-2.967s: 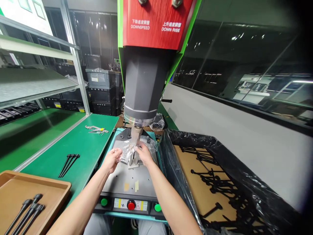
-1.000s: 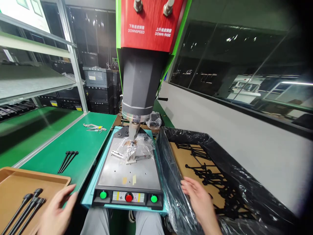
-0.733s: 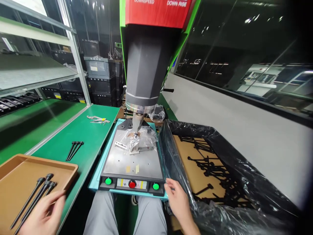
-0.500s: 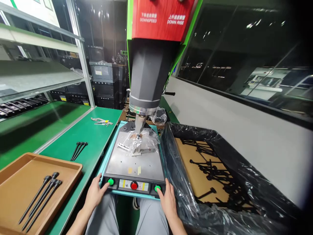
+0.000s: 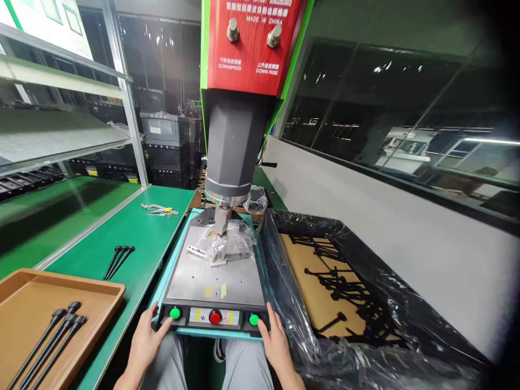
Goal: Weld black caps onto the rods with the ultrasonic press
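Observation:
My left hand (image 5: 145, 340) rests at the front left corner of the press base, fingers apart, its thumb at the edge of the left green button (image 5: 175, 313). At the other corner my right hand (image 5: 278, 340) is likewise open, thumb beside the right green button (image 5: 254, 319). Between them sits a red button (image 5: 215, 317) on the control panel. Behind, on the metal plate (image 5: 195, 290), stands a fixture partly covered in clear plastic film (image 5: 239, 238). The metal horn (image 5: 222, 219) of the machine points down at the fixture; whether they touch I cannot tell.
Left, a brown tray (image 5: 93, 319) holds several black rod-like parts (image 5: 52, 344); more such rods (image 5: 117, 261) and pliers (image 5: 158, 209) lie on the green table (image 5: 142, 238). Right, a plastic-lined box (image 5: 280, 271) contains many black parts (image 5: 361, 303). The red machine head (image 5: 247, 70) towers ahead.
The camera view has tilted up and shifted slightly right. Both thumbs have drawn back a little from the green buttons. The horn and the fixture look the same.

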The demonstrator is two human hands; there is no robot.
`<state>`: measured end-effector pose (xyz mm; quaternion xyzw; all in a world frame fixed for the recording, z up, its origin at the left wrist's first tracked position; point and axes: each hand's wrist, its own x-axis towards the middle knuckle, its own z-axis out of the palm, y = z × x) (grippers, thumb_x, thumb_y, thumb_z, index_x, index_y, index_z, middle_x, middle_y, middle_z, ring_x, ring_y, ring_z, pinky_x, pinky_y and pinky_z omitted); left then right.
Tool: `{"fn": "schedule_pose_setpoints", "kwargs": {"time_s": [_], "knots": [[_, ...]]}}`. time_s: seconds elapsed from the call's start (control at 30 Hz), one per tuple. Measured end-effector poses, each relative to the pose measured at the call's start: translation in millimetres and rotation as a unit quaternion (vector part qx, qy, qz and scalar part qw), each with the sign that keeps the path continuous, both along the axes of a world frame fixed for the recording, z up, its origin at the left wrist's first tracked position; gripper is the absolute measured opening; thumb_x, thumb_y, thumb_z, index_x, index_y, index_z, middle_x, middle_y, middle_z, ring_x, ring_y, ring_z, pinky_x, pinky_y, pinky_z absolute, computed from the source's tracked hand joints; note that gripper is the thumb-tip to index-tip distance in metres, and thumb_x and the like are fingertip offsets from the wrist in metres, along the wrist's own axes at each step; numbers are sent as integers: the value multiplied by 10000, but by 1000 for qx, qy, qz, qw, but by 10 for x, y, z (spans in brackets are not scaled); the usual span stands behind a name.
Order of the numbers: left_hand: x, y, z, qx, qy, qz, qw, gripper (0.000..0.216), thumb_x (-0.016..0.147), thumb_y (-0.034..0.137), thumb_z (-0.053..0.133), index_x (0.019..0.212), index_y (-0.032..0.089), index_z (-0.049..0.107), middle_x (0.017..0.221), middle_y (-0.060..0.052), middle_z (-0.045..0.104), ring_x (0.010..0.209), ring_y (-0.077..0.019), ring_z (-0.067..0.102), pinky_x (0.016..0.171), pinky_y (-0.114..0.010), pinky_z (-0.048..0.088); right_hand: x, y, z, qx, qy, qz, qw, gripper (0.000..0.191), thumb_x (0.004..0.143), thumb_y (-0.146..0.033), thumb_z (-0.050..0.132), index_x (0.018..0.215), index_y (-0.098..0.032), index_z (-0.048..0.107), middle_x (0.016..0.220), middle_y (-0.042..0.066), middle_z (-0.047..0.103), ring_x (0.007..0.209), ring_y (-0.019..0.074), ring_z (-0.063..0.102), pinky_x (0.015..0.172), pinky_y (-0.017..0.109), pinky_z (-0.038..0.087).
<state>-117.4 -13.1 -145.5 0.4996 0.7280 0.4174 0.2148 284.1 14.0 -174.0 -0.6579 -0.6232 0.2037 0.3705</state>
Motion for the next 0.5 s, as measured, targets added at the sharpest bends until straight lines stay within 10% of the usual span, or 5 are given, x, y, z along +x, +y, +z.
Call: {"fn": "schedule_pose_setpoints", "kwargs": {"time_s": [0.23, 0.5], "knots": [[79, -359, -108, -89, -87, 78, 989, 728, 682, 614, 606, 1228, 135, 553, 1026, -110, 687, 969, -309, 665, 907, -438, 509, -93, -24, 33, 11, 19, -46, 999, 628, 872, -577, 448, 1400, -237, 443, 1350, 135, 522, 1147, 318, 580, 882, 428, 522], [233, -265, 167, -30, -170, 55, 983, 674, 661, 598, 666, 1175, 168, 597, 972, -81, 715, 904, -287, 679, 867, -411, 522, -67, 58, 248, 50, 41, -61, 996, 569, 845, -590, 456, 1206, -176, 605, 1183, 158, 618, 1101, 327, 597, 883, 452, 519]]}}
